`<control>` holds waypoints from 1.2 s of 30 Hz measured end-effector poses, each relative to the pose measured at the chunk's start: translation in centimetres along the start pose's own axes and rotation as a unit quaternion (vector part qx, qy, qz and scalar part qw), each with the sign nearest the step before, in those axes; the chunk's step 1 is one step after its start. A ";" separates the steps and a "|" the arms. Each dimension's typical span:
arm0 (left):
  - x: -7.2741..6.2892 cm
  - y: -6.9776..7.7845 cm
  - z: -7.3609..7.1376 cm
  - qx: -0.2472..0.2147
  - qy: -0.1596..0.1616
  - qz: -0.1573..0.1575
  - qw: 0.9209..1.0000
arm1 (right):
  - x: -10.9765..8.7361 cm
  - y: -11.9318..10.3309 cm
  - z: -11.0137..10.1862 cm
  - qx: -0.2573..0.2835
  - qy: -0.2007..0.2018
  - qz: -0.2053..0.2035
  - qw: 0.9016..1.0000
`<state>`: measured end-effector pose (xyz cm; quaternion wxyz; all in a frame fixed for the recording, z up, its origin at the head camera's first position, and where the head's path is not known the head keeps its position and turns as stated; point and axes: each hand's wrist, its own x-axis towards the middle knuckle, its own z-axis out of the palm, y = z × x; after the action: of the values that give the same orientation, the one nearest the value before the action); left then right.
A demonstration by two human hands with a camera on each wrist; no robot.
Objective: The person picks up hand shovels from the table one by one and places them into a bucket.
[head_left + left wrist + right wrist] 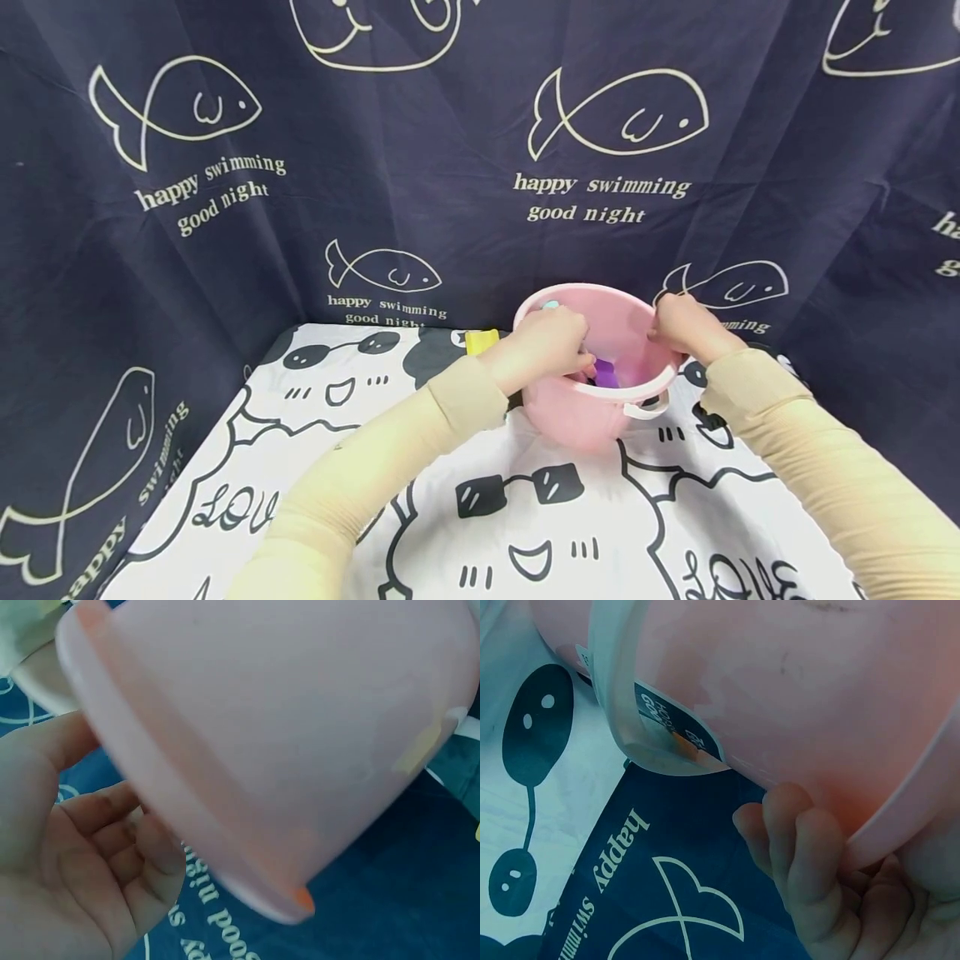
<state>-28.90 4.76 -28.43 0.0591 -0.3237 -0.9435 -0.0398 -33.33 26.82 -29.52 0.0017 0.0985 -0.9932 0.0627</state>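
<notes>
A pink plastic bucket point(570, 412) stands at the back of the table, its round mouth facing up toward me. My left hand point(546, 340) grips the rim at the left, and in the left wrist view its fingers point(154, 851) curl beside the bucket's edge. On the opposite side my right hand point(690, 325) pinches the rim, its fingertips point(814, 840) against the outer wall. Inside the bucket lies a purple thing point(606, 373), partly hidden by the front rim. A teal bit point(551, 305) shows at the far left of the rim.
A pale handle point(651, 408) hangs at the bucket's right side. Left of the bucket sits a yellow thing point(482, 341), partly behind my left forearm. A dark printed curtain point(480, 167) rises directly behind the white patterned tablecloth point(345, 467).
</notes>
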 end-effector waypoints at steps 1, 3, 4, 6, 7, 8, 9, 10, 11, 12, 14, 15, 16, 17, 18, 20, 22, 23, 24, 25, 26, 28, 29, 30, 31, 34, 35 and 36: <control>-0.2 -0.2 -0.2 0.006 0.007 -0.001 1.000 | 0.0 0.0 0.0 0.001 -0.002 0.002 1.000; -0.7 -0.6 -0.5 0.008 0.022 -0.006 1.000 | 0.1 -0.1 0.0 0.003 -0.005 0.009 1.000; -1.0 -0.8 -0.6 0.005 0.028 -0.012 1.000 | 0.1 -0.1 0.0 0.003 -0.007 0.010 1.000; -1.6 -1.4 -0.9 -0.008 0.043 -0.022 0.999 | 0.0 -0.1 -0.1 0.002 -0.008 0.011 1.000; -1.9 -1.7 -1.0 -0.022 0.050 -0.030 0.998 | 0.1 -0.1 -0.1 0.000 -0.008 0.010 1.000; -2.2 -2.0 -1.0 -0.038 0.060 -0.036 0.997 | 0.1 -0.1 -0.1 -0.001 -0.007 0.008 1.000; -2.6 -2.3 -1.1 -0.053 0.069 -0.041 0.995 | 0.0 -0.1 -0.1 -0.002 -0.008 0.007 1.000; -2.8 -2.6 -1.1 -0.067 0.078 -0.048 0.994 | 0.1 -0.1 -0.1 -0.002 -0.008 0.006 1.000; -3.2 -2.9 -1.1 -0.082 0.089 -0.056 0.991 | 0.1 -0.1 -0.1 -0.004 -0.007 0.005 1.000; -3.4 -3.2 -1.0 -0.097 0.099 -0.065 0.988 | 0.1 0.0 -0.1 -0.005 -0.007 0.004 1.000; -4.0 -3.7 -0.6 -0.117 0.121 -0.088 0.982 | 0.1 0.0 0.0 -0.007 -0.006 0.003 1.000; -4.2 -4.0 -0.3 -0.123 0.132 -0.101 0.978 | 0.1 0.0 0.0 -0.007 -0.006 0.004 1.000; -4.5 -4.2 0.0 -0.126 0.142 -0.114 0.975 | 0.1 0.0 -0.1 -0.008 -0.005 0.004 1.000; -4.7 -4.5 0.3 -0.128 0.152 -0.127 0.972 | 0.1 0.0 0.0 -0.008 -0.005 0.005 1.000; -4.9 -4.7 0.7 -0.129 0.158 -0.140 0.969 | 0.1 0.0 0.0 -0.009 -0.004 0.005 1.000; -5.2 -5.2 1.5 -0.129 0.169 -0.166 0.963 | 0.0 -0.1 -0.1 -0.006 -0.004 0.007 1.000; -5.3 -5.7 2.4 -0.140 0.168 -0.186 0.958 | 0.0 -0.2 -0.1 -0.002 -0.005 0.009 1.000; -5.3 -6.0 2.9 -0.148 0.165 -0.194 0.956 | -0.1 -0.2 0.0 -0.001 -0.005 0.011 1.000; -5.3 -6.3 3.4 -0.156 0.159 -0.201 0.954 | -0.1 -0.2 0.0 0.000 -0.005 0.011 1.000; -5.2 -6.7 3.9 -0.164 0.152 -0.208 0.952 | -0.1 -0.2 0.0 0.002 -0.004 0.011 1.000; -5.2 -7.0 4.5 -0.175 0.143 -0.214 0.950 | -0.1 -0.2 0.1 0.003 -0.004 0.012 1.000; -5.0 -7.8 5.7 -0.194 0.122 -0.229 0.946 | -0.1 -0.2 0.1 0.004 -0.004 0.011 1.000; -4.9 -8.2 6.4 -0.197 0.112 -0.237 0.945 | -0.1 -0.2 0.1 0.004 -0.005 0.010 1.000; -4.8 -8.6 7.0 -0.200 0.099 -0.246 0.943 | -0.1 -0.2 0.1 0.006 -0.006 0.010 1.000; -4.7 -8.9 7.6 -0.202 0.087 -0.254 0.942 | -0.1 -0.2 0.1 0.006 -0.008 0.009 1.000; -4.4 -9.8 9.4 -0.214 0.053 -0.277 0.935 | -0.1 -0.2 0.0 0.008 -0.009 0.008 1.000; -4.3 -10.1 9.9 -0.217 0.045 -0.282 0.933 | -0.1 -0.2 0.0 0.007 -0.007 0.007 1.000; -4.3 -10.3 10.4 -0.225 0.036 -0.288 0.930 | -0.2 -0.2 -0.1 0.007 -0.005 0.007 1.000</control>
<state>-32.78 -4.74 -39.67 0.0050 -0.0409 -0.9597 -0.2781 -33.14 26.64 -29.42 -0.0045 0.0920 -0.9933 0.0691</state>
